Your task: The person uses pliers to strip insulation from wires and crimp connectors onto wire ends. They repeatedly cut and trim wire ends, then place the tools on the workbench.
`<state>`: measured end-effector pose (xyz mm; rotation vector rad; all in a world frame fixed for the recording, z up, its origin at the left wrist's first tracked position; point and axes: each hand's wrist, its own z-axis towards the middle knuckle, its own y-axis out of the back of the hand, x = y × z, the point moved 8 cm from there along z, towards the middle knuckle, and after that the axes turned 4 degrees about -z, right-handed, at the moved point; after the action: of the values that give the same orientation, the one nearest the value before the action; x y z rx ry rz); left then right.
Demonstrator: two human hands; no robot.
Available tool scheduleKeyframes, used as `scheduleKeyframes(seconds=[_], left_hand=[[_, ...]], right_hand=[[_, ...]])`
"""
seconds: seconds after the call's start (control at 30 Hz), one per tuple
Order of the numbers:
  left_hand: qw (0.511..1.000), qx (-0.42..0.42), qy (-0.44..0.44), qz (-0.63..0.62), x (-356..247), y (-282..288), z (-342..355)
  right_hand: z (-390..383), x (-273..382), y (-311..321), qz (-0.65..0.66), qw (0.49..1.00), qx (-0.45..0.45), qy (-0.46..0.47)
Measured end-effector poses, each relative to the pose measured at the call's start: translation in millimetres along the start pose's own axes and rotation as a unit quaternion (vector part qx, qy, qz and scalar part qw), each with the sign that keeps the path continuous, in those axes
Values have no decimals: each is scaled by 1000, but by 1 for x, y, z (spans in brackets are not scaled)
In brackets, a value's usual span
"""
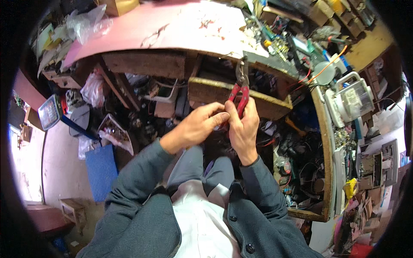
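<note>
A pair of red-handled pliers [244, 95] points away from me, its metal jaws near the front edge of the workbench. My right hand [243, 124] is wrapped round the handles, thumb on top. My left hand [195, 125] comes in from the left, its thumb and fingertips pressed together against the right thumb, beside the handles. Whatever the left fingertips pinch, if anything, is too small or hidden to make out. Beyond the hands, a wooden drawer [215, 89] is pulled out under the bench, and the plier jaws overlap it.
A pink-topped workbench [172, 26] spans the far side, cluttered with small tools and parts at its right. Another wooden drawer [328, 163] full of tools and wires stands at my right. A blue board [101, 170] and a platform scale display [50, 112] are at left.
</note>
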<state>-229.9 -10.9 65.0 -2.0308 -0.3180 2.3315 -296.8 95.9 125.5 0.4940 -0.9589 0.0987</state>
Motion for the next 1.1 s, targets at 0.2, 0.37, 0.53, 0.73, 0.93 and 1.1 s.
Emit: scheduleKeyframes(seconds=[0.2,0.37,0.53,0.73,0.93,1.1], left_hand=[[966,-11,-133,221,-40,27,91],[929,-97,-146,325,-35,31,129],[921,-139,-166,324,-35,24,118],[907,-122,-134,379,-29,19,122],[919,-129,-128,351,-26,12,125],[914,-117,-137,364,-16,20,127]], right_hand=[[93,-5,-6,-116,992,-34,-29],[123,-20,-2,-133,987,-56,-64],[128,-26,-10,-177,984,-4,-22],[131,-22,-9,-249,968,16,26],[129,-11,-3,-295,954,17,50],[125,-7,-5,-309,949,35,59]])
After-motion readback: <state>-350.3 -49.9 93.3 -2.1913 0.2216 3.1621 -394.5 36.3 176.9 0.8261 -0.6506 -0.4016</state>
